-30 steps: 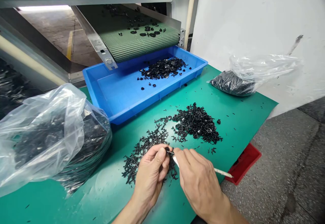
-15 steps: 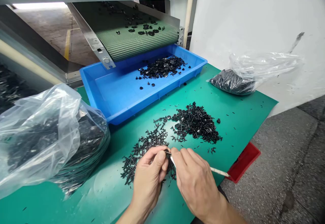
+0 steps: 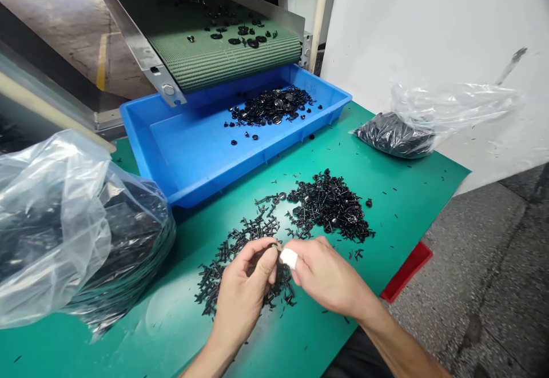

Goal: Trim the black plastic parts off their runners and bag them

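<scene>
My left hand (image 3: 245, 286) pinches a small black plastic part between thumb and forefinger; the fingers hide most of it. Close against it, my right hand (image 3: 328, 275) is closed around a slim bladed tool (image 3: 278, 247), of which only the thin tip shows. White wrapping (image 3: 289, 258) covers a digit of my right hand at the tip. Under and beside my hands lies a loose pile of black branched plastic pieces (image 3: 214, 278). Just beyond is a denser pile of black round-headed clips (image 3: 330, 206).
A blue tray (image 3: 184, 180) holding black parts sits below a green conveyor belt (image 3: 206, 72). Clear bags of black parts stand at left (image 3: 128, 235) and far right (image 3: 394, 135) on the green tabletop (image 3: 407, 195). A red bin (image 3: 407, 272) shows beyond the right edge.
My right hand has turned, its forearm swinging outward to the right. The tool's pale handle, seen earlier, is now hidden. The view has shifted slightly; both hands stay together.
</scene>
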{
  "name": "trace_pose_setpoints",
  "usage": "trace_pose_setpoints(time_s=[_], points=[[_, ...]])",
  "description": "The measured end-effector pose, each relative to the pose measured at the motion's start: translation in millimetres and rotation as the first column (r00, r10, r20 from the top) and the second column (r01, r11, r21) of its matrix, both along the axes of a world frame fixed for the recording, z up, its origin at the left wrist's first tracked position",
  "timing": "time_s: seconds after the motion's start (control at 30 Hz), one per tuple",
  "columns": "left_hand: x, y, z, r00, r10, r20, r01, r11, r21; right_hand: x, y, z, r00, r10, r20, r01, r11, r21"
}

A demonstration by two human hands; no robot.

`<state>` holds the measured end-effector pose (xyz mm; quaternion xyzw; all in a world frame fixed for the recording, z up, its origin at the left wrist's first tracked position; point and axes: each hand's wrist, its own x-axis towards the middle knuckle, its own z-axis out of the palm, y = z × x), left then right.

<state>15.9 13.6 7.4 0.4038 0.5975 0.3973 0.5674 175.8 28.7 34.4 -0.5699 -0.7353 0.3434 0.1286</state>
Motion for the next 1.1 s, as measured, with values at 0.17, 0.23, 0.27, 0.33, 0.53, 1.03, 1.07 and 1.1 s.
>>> trace_pose_setpoints(time_s=[0.17, 0.23, 0.27, 0.33, 0.53, 1.03, 1.07, 1.1], points=[[1, 1, -1.3, 0.982, 0.039, 0.186, -0.032, 0.999, -0.042, -3, 33, 8.5, 0.933, -0.090, 0.348, 0.006, 0.972, 0.237], [1, 1, -2.2, 0.954, 0.035, 0.298, -0.009, 0.996, -0.088, -8, 47, 9.5, 0.919, -0.053, 0.391, -0.063, 0.959, 0.277], [1, 1, -2.1, 0.935, 0.035, 0.352, 0.004, 0.994, -0.110, -10, 55, 8.7, 0.914, -0.038, 0.404, -0.088, 0.953, 0.288], [1, 2, -0.8, 0.896, 0.050, 0.441, 0.014, 0.990, -0.140, -16, 68, 4.6, 0.909, 0.001, 0.417, -0.131, 0.950, 0.283], [0, 5, 6.1, 0.790, 0.101, 0.605, 0.021, 0.981, -0.192, -20, 76, -6.2, 0.908, 0.025, 0.417, -0.145, 0.955, 0.259], [4, 2, -1.9, 0.834, -0.004, 0.551, 0.135, 0.971, -0.197, 4, -9, 10.7, 0.977, 0.167, -0.131, -0.126, 0.954, 0.273], [4, 2, -2.4, 0.831, -0.019, 0.556, 0.153, 0.968, -0.196, 4, -11, 9.8, 0.979, 0.144, -0.144, -0.101, 0.958, 0.268], [4, 2, -2.7, 0.828, -0.037, 0.559, 0.173, 0.966, -0.193, 5, -12, 8.8, 0.981, 0.114, -0.157, -0.071, 0.963, 0.259]])
